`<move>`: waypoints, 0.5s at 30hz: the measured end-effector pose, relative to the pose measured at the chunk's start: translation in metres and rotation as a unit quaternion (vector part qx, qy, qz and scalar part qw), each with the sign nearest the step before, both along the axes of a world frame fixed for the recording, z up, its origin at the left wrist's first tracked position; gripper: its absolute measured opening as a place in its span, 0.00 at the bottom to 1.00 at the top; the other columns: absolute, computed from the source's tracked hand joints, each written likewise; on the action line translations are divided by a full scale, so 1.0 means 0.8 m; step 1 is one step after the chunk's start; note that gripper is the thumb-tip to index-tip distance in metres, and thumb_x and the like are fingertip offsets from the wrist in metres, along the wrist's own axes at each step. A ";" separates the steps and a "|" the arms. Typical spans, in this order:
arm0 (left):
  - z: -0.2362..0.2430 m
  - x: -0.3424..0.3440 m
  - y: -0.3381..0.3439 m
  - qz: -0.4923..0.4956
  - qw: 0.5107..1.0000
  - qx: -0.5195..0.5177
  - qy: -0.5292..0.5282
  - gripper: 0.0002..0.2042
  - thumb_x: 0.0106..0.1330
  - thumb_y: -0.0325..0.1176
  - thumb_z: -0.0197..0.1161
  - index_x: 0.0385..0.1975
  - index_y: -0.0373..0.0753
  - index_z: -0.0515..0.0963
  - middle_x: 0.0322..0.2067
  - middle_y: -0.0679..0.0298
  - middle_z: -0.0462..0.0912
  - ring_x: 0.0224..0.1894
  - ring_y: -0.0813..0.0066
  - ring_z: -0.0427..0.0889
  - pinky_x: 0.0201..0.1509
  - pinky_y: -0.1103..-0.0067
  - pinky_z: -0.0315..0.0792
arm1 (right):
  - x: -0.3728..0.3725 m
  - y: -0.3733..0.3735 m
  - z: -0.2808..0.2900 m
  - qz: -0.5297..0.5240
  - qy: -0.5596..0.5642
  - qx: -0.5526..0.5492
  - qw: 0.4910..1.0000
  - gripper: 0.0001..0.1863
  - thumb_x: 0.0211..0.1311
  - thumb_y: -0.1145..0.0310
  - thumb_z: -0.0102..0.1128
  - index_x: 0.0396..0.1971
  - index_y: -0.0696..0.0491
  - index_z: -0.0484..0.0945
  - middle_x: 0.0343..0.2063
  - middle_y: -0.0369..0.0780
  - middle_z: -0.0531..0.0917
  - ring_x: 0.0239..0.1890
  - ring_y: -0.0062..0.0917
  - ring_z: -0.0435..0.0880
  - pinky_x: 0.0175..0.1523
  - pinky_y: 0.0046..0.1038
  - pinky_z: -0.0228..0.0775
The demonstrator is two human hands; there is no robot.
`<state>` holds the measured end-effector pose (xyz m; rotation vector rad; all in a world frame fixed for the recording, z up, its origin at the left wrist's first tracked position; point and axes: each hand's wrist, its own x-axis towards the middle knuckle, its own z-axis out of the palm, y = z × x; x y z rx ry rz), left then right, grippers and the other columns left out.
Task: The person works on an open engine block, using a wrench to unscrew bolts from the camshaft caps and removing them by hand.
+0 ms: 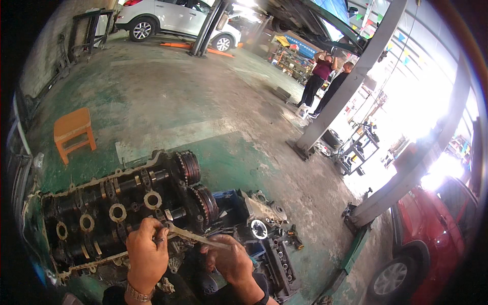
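Wrench (201,237) — a slim metal one — slants over the near right corner of the dark engine assembly (101,205), close to its toothed sprockets (205,202). The right hand (231,260) has its fingers clenched round the handle; the left hand (146,254) bends its fingers at the other end (whether they pinch it, I cannot tell). Past the assembly's far edge, an orange stool (72,125) stands on the floor (244,157).

Downward fisheye from head, seemingly near engine part (133,207)
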<state>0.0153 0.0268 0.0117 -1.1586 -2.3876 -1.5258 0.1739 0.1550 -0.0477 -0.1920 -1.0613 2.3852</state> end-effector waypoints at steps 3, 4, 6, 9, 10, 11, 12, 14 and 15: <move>-0.002 0.001 0.001 0.003 1.000 0.003 -0.001 0.07 0.59 0.22 0.64 0.34 0.34 0.73 0.19 0.53 0.78 0.20 0.55 0.78 0.24 0.68 0.66 | -0.004 0.002 -0.003 -0.049 -0.050 -0.022 0.997 0.29 0.66 0.48 0.49 0.52 0.61 0.68 0.39 0.57 0.78 0.26 0.34 0.79 0.31 0.31 0.72; -0.003 0.001 0.002 0.003 1.000 0.012 -0.002 0.07 0.59 0.22 0.64 0.35 0.34 0.73 0.19 0.53 0.78 0.20 0.55 0.78 0.24 0.68 0.65 | -0.006 0.002 -0.004 -0.059 -0.050 -0.011 0.997 0.28 0.67 0.49 0.48 0.51 0.61 0.69 0.39 0.57 0.78 0.25 0.34 0.78 0.30 0.31 0.72; -0.004 0.001 0.003 0.000 1.000 0.015 -0.002 0.08 0.59 0.22 0.64 0.36 0.34 0.74 0.19 0.53 0.78 0.20 0.54 0.78 0.24 0.68 0.65 | -0.009 0.002 -0.005 -0.066 -0.035 -0.014 0.997 0.26 0.68 0.49 0.47 0.49 0.60 0.69 0.38 0.56 0.79 0.24 0.34 0.77 0.29 0.31 0.71; -0.005 -0.002 0.002 -0.008 1.000 0.008 0.007 0.07 0.60 0.23 0.63 0.37 0.34 0.75 0.18 0.53 0.78 0.20 0.55 0.78 0.23 0.69 0.65 | -0.008 0.001 -0.008 -0.075 -0.006 -0.060 0.995 0.25 0.68 0.49 0.46 0.47 0.59 0.70 0.35 0.56 0.79 0.23 0.34 0.76 0.30 0.32 0.70; -0.006 -0.002 0.002 -0.008 1.000 0.011 0.016 0.07 0.60 0.23 0.63 0.37 0.34 0.75 0.18 0.53 0.78 0.19 0.55 0.78 0.23 0.69 0.65 | -0.006 0.001 -0.009 -0.085 -0.014 -0.046 0.995 0.24 0.68 0.50 0.46 0.46 0.59 0.70 0.36 0.54 0.79 0.24 0.33 0.77 0.31 0.31 0.70; -0.006 -0.002 0.003 -0.010 0.999 0.013 0.030 0.07 0.60 0.23 0.63 0.37 0.34 0.75 0.18 0.53 0.77 0.19 0.56 0.78 0.23 0.70 0.65 | -0.003 0.002 -0.009 -0.084 -0.003 -0.033 0.996 0.23 0.69 0.51 0.46 0.44 0.59 0.70 0.37 0.53 0.80 0.26 0.31 0.77 0.32 0.31 0.70; -0.005 -0.001 0.002 -0.007 1.000 0.011 0.016 0.07 0.60 0.23 0.63 0.37 0.34 0.76 0.18 0.53 0.77 0.19 0.57 0.77 0.23 0.70 0.64 | -0.001 0.002 -0.010 -0.077 0.012 -0.028 0.997 0.22 0.69 0.52 0.45 0.43 0.59 0.70 0.38 0.51 0.80 0.27 0.30 0.78 0.34 0.30 0.70; -0.004 0.001 -0.001 -0.006 1.000 0.007 0.005 0.06 0.61 0.23 0.63 0.37 0.34 0.76 0.17 0.54 0.76 0.18 0.58 0.77 0.22 0.71 0.64 | 0.003 0.003 -0.010 -0.070 0.002 -0.003 0.998 0.22 0.69 0.52 0.46 0.44 0.59 0.70 0.39 0.51 0.80 0.27 0.30 0.78 0.35 0.31 0.70; -0.004 0.001 -0.001 -0.008 1.000 -0.004 -0.012 0.06 0.61 0.24 0.62 0.37 0.34 0.76 0.17 0.54 0.76 0.17 0.59 0.76 0.22 0.71 0.64 | 0.004 0.003 -0.011 -0.064 -0.002 0.007 0.998 0.22 0.69 0.53 0.47 0.45 0.59 0.70 0.39 0.51 0.80 0.27 0.30 0.78 0.35 0.31 0.70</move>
